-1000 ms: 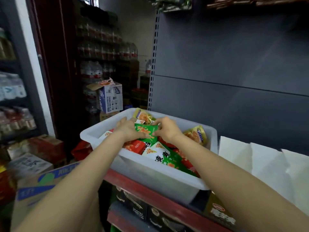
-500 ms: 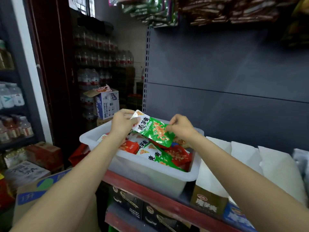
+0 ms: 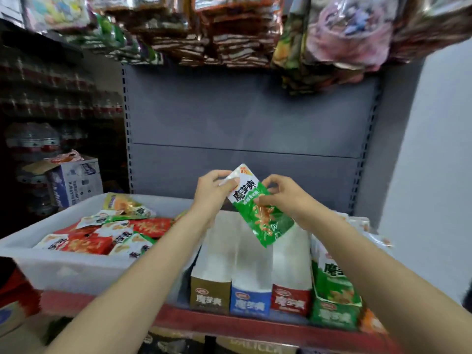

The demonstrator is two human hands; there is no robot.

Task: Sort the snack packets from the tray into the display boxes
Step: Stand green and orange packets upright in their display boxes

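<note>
Green snack packet (image 3: 258, 208), pinched by left hand (image 3: 213, 191), right hand (image 3: 283, 195), above display boxes (image 3: 251, 284)

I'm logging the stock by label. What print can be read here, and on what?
"魔芋爽": green packet, held by left hand and right hand.
"魔芋爽": fronts of brown box, blue box, red box, green box.
Tray packets, carton: blurred.

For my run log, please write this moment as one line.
step: sorting | held: green packet | left hand: pinches top | right hand: pinches side | place: above display boxes | tray: packets remain
</note>
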